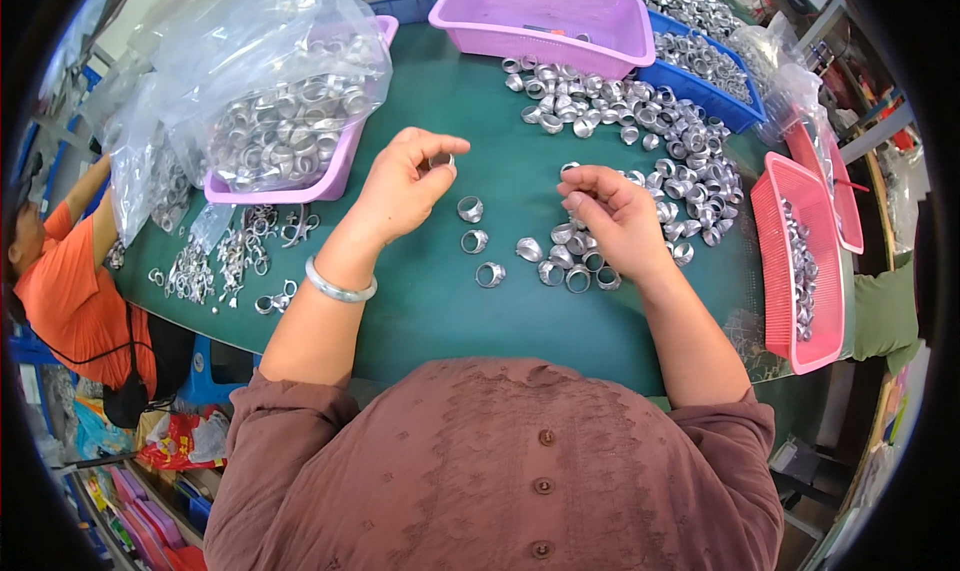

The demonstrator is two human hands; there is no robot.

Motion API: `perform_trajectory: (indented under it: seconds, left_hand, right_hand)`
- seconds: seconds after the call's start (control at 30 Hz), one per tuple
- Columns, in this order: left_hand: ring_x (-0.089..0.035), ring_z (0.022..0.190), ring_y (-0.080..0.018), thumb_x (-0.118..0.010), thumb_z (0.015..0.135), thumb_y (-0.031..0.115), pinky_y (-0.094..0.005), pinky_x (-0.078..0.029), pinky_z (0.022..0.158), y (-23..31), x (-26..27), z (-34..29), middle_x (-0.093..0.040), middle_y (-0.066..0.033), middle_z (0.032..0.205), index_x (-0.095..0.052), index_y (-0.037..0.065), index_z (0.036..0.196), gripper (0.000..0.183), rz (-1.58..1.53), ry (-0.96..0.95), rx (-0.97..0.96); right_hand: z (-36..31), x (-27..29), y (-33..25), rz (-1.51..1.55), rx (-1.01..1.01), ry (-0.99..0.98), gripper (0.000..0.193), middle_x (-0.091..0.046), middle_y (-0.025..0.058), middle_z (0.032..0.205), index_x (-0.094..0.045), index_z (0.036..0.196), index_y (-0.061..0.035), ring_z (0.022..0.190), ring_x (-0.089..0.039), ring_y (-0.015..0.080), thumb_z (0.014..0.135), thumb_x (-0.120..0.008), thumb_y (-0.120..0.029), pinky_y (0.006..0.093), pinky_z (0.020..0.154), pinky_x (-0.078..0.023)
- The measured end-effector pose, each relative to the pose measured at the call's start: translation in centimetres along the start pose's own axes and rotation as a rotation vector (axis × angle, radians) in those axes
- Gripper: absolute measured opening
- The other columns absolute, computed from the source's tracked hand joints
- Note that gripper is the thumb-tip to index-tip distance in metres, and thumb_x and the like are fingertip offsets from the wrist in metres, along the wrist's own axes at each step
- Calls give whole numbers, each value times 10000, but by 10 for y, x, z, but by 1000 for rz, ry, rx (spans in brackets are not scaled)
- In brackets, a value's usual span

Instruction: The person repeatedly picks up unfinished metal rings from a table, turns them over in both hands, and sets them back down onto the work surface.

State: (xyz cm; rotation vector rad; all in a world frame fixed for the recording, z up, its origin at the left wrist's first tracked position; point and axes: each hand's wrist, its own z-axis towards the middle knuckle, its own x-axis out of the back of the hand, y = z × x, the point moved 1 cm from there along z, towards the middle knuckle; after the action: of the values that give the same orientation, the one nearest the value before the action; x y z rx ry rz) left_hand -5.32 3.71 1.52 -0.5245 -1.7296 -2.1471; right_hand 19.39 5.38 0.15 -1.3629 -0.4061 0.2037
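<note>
Pinching a ring (441, 158) in L hand (403, 184), grip nearly closed. Can't tell if holding any w/ R hand (628, 229), by loose rings (697, 163) on worktop (425, 296). Prob. handling one by one, needing soft touch next.

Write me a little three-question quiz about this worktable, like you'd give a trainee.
1. Which has a bracelet at its wrist: the left hand or the right hand?
2. About the green tabletop, true or false: only one ring lies loose there.
3. Fill in the colour: the basket under the clear bag is ____.

Key: 1. The left hand. 2. False; many rings do. 3. Purple.
</note>
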Motion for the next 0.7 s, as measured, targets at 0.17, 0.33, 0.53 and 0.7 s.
perform_trajectory:
  seconds: [0.17, 0.33, 0.53, 0.7]
  left_hand:
    - [-490, 763, -99, -690, 681, 23, -228, -438, 687, -7, -14, -5, -489, -25, 920, -618, 40, 948, 276, 30, -240, 30]
    - [-502, 746, -114, -696, 689, 87, -235, -440, 661, -3, -16, 3, -511, -35, 856, -623, 20, 912, 244, 298, -316, -18]
    - [-481, 668, -80, -676, 718, 95, -228, -416, 607, 9, 5, -7, -524, -13, 798, -619, 9, 872, 186, 121, -216, 188]
    - [-464, 704, -63, -646, 743, -2, -199, -385, 611, 62, 53, -23, -526, -7, 826, -598, 8, 873, 139, -32, -47, -157]
  right_hand:
    - [1, 0, -1, -39, -10, -5, 191, -618, 64, 919, -574, 1012, 4, 853, -581, 106, 827, -528, -9, 227, 726, -462]
    - [0, -1, -3, -77, -8, 3, 171, -619, 59, 915, -582, 989, 2, 815, -580, 104, 825, -542, -25, 236, 702, -466]
    - [-5, -12, -17, -361, 304, -179, 192, -593, 142, 877, -579, 954, 19, 771, -592, 254, 770, -571, -37, 308, 674, -472]
    - [-13, -19, -23, -762, 498, -336, 286, -581, 101, 928, -588, 982, -52, 895, -520, 279, 717, -637, -148, 380, 810, -374]
